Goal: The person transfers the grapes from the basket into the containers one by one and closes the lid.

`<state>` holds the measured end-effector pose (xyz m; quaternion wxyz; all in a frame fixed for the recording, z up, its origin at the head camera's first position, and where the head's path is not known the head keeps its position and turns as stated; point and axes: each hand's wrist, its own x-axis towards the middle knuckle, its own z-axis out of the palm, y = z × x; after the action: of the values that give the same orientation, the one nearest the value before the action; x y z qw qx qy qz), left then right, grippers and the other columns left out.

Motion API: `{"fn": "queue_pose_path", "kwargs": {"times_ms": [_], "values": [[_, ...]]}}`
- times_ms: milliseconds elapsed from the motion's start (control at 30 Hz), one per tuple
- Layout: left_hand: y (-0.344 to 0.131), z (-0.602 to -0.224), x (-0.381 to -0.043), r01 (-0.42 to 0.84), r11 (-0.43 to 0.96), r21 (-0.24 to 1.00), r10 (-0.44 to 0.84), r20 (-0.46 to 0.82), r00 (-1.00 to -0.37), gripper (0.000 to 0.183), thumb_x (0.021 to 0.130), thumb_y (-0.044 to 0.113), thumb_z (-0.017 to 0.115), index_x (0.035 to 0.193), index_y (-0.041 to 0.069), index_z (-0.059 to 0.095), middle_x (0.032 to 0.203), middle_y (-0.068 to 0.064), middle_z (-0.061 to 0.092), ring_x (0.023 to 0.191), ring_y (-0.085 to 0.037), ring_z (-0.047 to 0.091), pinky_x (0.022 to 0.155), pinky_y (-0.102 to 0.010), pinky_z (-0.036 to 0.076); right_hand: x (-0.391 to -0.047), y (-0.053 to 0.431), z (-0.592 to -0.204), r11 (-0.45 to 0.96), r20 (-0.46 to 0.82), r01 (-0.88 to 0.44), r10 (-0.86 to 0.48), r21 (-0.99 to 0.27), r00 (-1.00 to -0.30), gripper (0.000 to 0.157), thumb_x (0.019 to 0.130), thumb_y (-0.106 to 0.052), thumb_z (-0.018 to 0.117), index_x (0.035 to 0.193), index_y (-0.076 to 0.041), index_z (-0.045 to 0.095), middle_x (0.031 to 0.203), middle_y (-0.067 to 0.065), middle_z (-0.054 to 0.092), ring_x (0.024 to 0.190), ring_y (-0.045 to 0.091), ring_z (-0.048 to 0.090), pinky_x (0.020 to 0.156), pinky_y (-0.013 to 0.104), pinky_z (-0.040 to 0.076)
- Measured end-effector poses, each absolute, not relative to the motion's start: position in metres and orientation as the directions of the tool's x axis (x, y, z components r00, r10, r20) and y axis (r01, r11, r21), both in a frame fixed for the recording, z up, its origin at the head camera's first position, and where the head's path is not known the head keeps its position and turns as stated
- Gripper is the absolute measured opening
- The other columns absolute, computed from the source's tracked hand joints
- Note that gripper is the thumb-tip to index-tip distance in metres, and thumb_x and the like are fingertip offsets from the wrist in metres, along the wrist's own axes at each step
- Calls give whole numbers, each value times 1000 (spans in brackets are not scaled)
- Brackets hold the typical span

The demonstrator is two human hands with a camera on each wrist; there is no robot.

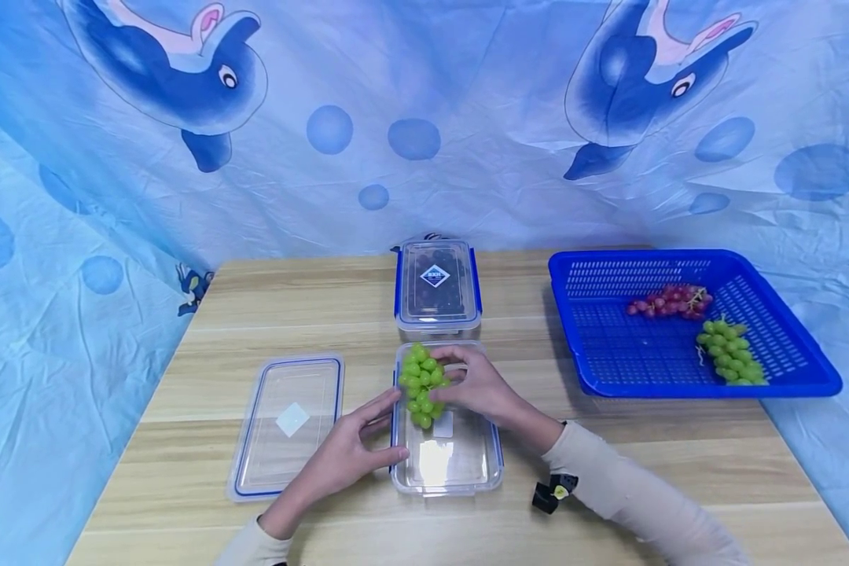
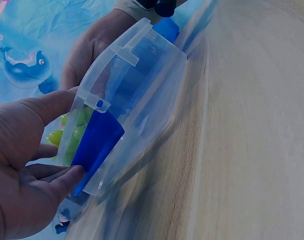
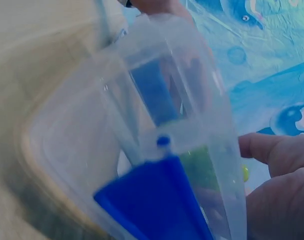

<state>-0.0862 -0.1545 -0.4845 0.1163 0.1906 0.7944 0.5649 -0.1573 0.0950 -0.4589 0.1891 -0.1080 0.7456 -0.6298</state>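
A bunch of green grapes (image 1: pixel 421 380) is at the far left part of a clear plastic container (image 1: pixel 460 472) without its lid. My right hand (image 1: pixel 477 385) holds the bunch from its right side, thumb and fingers at the grapes. At the container's left side, my left hand (image 1: pixel 350 452) has its fingers spread and touches the rim and the blue side clasp (image 2: pixel 99 145). Through the container wall, the right wrist view shows the grapes (image 3: pixel 199 167) as a green blur. The container's lid (image 1: pixel 290 456), clear with a blue seal, lies flat on the left.
Behind the open container stands a lidded container (image 1: pixel 439 303) with dark fruit inside. A blue plastic basket (image 1: pixel 576 346) at the right holds red grapes (image 1: pixel 672 301) and another green bunch (image 1: pixel 732 352). All stand on a wooden table (image 1: pixel 184 440) before a dolphin-print curtain (image 1: pixel 467 196).
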Motion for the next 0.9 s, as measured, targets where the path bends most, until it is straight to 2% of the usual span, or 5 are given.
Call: {"fn": "queue_pose_path", "kwargs": {"times_ms": [167,300,467,733,900], "values": [[-155,-483,-86,162,292,943,430,21,-902,91,81,25,87,154,-1,39,162,-19,34,138,-37,50,111,-33,45,-159,95,-459,314,-199,65,-417,-947,-887,79,77,-9,87,145,-1,47,141,18,56,125,38,59,103,48,55],[-154,-483,-86,149,307,940,426,4,-904,92,81,27,88,154,0,39,163,-17,33,138,-36,51,111,-33,45,-159,95,-454,518,-225,-59,-467,-853,-855,96,77,-21,90,155,-2,38,146,20,54,131,37,55,109,51,49],[-153,-482,-87,149,306,940,432,3,-902,92,82,25,87,155,-1,37,163,-18,32,138,-37,50,111,-34,45,-159,94,-449,642,-214,-185,-493,-744,-843,100,79,-27,90,157,0,33,147,21,54,134,35,53,113,51,46],[-152,-481,-88,136,302,943,438,-10,-899,92,81,23,87,155,-2,37,164,-18,31,139,-37,49,112,-33,44,-161,100,-444,645,-183,-187,-462,-741,-868,101,77,-34,91,158,-6,36,147,19,55,133,35,55,112,52,47],[-152,-480,-86,133,302,944,434,-12,-901,92,81,21,87,155,-2,37,164,-18,31,138,-37,50,111,-33,45,-159,106,-437,604,-146,-193,-467,-773,-872,96,79,-33,90,155,-4,39,149,18,54,132,34,56,109,51,50]]}}
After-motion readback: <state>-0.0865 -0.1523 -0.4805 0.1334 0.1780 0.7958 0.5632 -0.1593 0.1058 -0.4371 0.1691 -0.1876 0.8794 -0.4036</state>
